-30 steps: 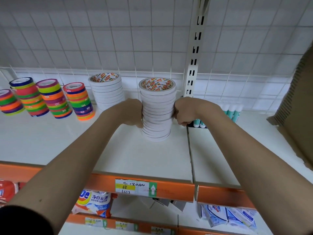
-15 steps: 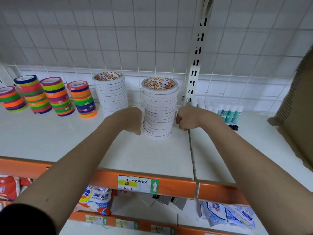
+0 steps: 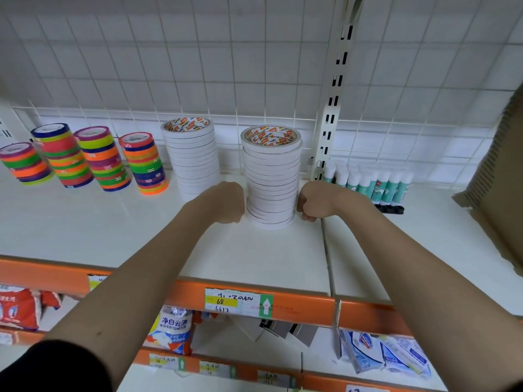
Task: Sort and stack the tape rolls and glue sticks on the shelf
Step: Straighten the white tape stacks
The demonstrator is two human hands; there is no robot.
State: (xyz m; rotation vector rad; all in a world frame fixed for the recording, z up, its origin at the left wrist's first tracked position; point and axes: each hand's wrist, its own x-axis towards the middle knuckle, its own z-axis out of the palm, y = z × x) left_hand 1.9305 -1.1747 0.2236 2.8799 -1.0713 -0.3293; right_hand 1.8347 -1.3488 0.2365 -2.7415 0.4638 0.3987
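On the white shelf [image 3: 119,236], just left of the slotted upright [image 3: 329,117], stands a tall stack of white tape rolls [image 3: 271,179], the left hand [image 3: 226,203] and right hand [image 3: 312,200] flanking its base with curled fingers; whether they touch it cannot be told. The loose rolls are probably light and rigid but apt to slide and lean, so the stack is best cradled low from both sides.

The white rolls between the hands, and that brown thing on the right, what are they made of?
White tape stack: looks like matte paper-backed tape on printed cardboard cores, judging by the thin layered edges. Brown sheet: corrugated cardboard, its ridged edge showing.
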